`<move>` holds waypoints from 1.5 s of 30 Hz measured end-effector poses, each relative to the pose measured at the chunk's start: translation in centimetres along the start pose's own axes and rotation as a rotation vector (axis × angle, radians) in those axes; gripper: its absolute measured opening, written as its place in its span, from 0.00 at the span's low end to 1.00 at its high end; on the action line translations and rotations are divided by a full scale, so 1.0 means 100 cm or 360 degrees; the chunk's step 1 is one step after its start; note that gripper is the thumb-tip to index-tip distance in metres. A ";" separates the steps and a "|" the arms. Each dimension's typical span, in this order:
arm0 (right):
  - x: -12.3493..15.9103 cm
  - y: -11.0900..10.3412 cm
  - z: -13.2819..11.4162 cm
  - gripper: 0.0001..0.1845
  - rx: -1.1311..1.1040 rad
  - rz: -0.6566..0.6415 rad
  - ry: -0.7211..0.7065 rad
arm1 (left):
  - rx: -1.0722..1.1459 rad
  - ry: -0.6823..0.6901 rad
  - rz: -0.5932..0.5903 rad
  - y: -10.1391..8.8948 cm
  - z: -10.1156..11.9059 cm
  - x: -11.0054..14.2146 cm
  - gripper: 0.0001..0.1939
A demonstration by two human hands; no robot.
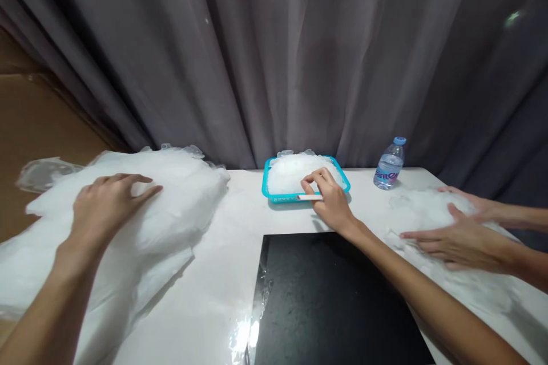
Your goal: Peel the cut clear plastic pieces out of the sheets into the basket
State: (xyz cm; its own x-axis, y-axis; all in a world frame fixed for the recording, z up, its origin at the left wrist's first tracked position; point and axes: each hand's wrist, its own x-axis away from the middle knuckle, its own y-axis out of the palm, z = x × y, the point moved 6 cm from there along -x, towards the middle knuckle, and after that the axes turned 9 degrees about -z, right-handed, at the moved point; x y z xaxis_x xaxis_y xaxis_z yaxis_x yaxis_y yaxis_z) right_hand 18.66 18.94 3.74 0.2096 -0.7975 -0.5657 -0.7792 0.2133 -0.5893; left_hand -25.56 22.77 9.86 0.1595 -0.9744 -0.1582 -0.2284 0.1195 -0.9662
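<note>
My left hand (109, 201) rests against a large heap of white, filmy, fluffy material (171, 194), thumb and fingers apart and nothing plainly gripped. My right hand (329, 197) is at the front rim of a turquoise plastic basket (277, 198). Its thumb and index finger curl together, and a short white stick (309, 198) juts leftward from under the fingers. Similar white fluffy material (285, 174) fills the basket, with translucent ruffled edges showing at the back. The exact kind of material cannot be made out.
A black rectangular mat (334, 296) lies on the white table (205, 285). A water bottle (389, 165) stands at back right. Another person's hands (466, 239) work in more white material (428, 208) at right. Grey curtains (291, 68) hang behind; brown cardboard (43, 120) is at left.
</note>
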 end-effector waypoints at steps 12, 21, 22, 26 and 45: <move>0.060 0.036 -0.023 0.11 -0.0101 -0.0318 -0.0356 | -0.0063 0.0028 -0.0184 0.010 0.015 0.000 0.18; 0.070 0.049 -0.019 0.11 -0.0102 -0.0371 -0.0372 | -0.0153 0.0146 -0.0197 0.007 0.055 0.022 0.24; 0.072 0.051 -0.019 0.10 -0.0099 -0.0385 -0.0383 | -0.0155 0.0167 -0.0195 0.009 0.061 0.025 0.22; 0.080 0.059 -0.016 0.10 -0.0079 -0.0423 -0.0411 | -0.0077 0.0193 -0.0183 0.013 0.076 0.031 0.20; 0.070 0.083 -0.020 0.08 -0.0047 -0.0623 0.0000 | 0.0677 -0.0337 0.0668 -0.069 0.014 0.038 0.21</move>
State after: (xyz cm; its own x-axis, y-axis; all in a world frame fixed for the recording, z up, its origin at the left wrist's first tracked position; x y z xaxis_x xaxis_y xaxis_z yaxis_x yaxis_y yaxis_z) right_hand 12.43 13.97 -3.98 0.4940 -0.8155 -0.3014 -0.6570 -0.1231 -0.7438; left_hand -22.02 18.54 15.63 0.3355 -0.7747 -0.5360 0.0818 0.5908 -0.8026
